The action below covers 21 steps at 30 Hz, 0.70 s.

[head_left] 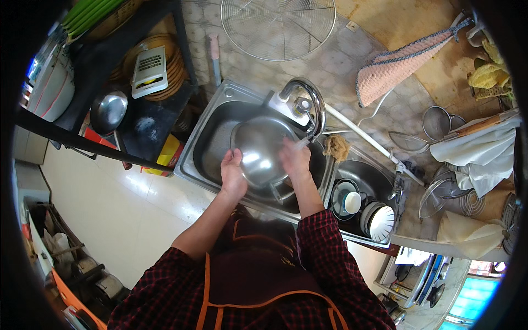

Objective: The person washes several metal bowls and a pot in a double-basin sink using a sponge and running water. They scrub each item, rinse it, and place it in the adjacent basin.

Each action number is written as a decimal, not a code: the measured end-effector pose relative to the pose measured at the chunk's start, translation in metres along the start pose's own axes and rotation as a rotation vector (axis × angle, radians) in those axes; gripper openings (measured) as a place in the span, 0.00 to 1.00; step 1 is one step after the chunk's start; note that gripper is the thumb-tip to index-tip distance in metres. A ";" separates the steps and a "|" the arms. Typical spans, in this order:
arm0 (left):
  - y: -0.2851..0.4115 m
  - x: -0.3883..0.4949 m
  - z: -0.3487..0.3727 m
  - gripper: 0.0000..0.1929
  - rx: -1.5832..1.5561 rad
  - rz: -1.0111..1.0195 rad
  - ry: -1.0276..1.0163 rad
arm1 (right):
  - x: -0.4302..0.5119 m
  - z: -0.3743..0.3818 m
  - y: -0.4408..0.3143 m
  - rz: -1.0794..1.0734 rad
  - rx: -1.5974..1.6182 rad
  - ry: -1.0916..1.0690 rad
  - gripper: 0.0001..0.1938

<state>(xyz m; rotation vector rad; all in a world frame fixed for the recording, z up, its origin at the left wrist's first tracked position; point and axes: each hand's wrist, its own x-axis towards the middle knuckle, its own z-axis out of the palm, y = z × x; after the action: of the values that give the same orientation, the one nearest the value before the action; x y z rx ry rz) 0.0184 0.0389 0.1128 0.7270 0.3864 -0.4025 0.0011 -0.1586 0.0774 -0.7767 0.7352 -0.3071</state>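
A shiny stainless steel bowl [264, 159], its rounded underside facing up, is held tilted over the large left sink basin [214, 123]. My left hand [233, 175] grips its near left rim, the thumb on the metal. Blurred by motion, my right hand [296, 154] lies against or just over the bowl's right side, under the chrome faucet [317, 107]; I cannot tell whether it holds anything. A short stream of water seems to fall from the spout onto that hand. Below the bowl, a metal handle or part [277, 194] shows in the basin.
A brown scrubber [337, 148] sits on the divider between the basins. Stacked bowls [377, 220] and a white cup [352, 202] stand in the right basin. A black shelf [136, 152] with a small pan [110, 109] is at left. A pink cloth [396, 66] hangs behind, near several strainers [436, 123].
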 end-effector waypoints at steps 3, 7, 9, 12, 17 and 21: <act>-0.006 0.004 0.000 0.12 -0.005 -0.031 -0.001 | -0.002 0.001 -0.001 -0.273 -0.503 0.101 0.08; -0.015 0.014 0.004 0.14 -0.025 -0.116 -0.009 | -0.004 0.000 -0.015 -0.520 -0.891 0.002 0.20; -0.018 0.020 0.007 0.17 -0.017 -0.165 0.010 | -0.006 0.000 -0.026 -0.466 -1.031 -0.015 0.21; -0.021 0.027 0.011 0.18 -0.051 -0.301 0.035 | -0.008 0.004 -0.043 -0.454 -1.231 -0.050 0.24; -0.031 0.033 0.018 0.22 -0.102 -0.451 0.079 | -0.022 0.013 -0.048 -0.713 -1.541 -0.082 0.24; -0.039 0.035 0.011 0.21 -0.125 -0.518 0.069 | -0.045 0.005 -0.039 -1.178 -1.532 -0.396 0.18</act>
<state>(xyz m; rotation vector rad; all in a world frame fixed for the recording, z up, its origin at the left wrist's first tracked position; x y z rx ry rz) 0.0317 -0.0027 0.0824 0.5130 0.6619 -0.8346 -0.0274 -0.1605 0.1300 -2.6383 -0.1074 -0.5980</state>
